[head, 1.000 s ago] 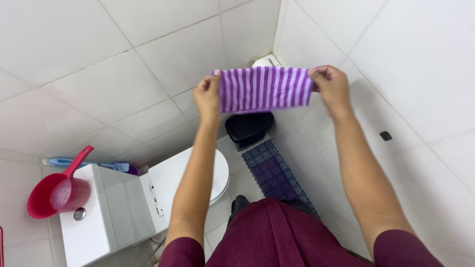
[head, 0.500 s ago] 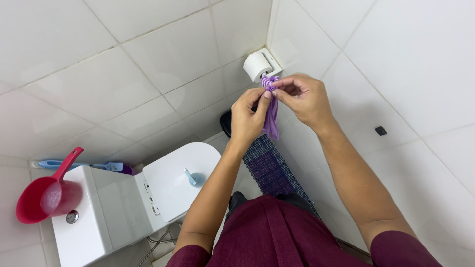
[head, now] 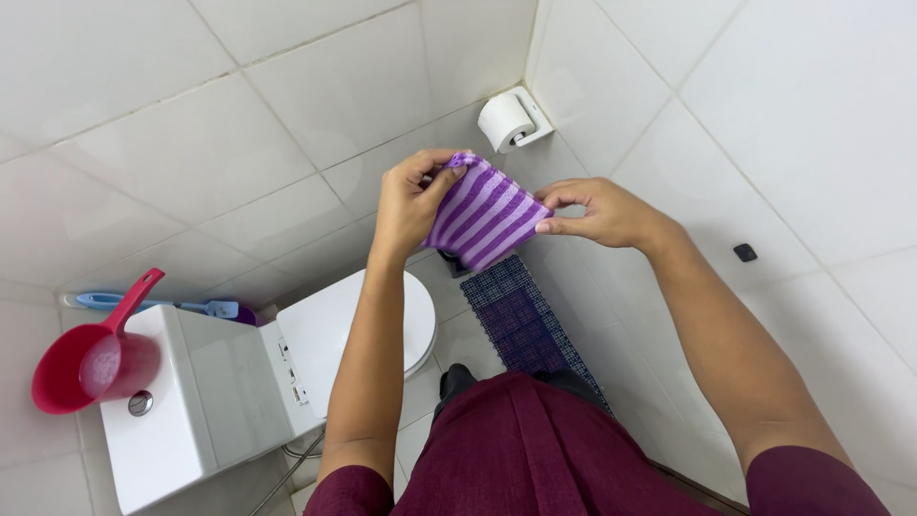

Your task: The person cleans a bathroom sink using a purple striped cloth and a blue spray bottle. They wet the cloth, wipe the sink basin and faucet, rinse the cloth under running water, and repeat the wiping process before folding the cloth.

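Since half a second ago your hands have drawn apart and the purple striped cloth [head: 485, 214], then bunched into a hanging twist between them, is spread into a flat, tilted panel again. Your left hand [head: 411, 201] pinches the cloth's upper left edge, thumb in front and fingers curled behind. Your right hand [head: 604, 212] pinches the lower right corner between thumb and fingertips. Both hands are closed on the cloth, held out in front of the tiled wall, with the cloth stretched between them (stripes run diagonally, light and dark purple).

Just above and between your hands, a toilet paper roll [head: 506, 120] sits on its wall holder. Below the cloth lies a dark blue grid floor mat [head: 519, 320]. Below your left forearm is the white toilet [head: 358, 330], lid down, with its cistern [head: 186, 401] further left. A red plastic dipper [head: 91, 358] rests on the cistern's far end, well apart from both hands.
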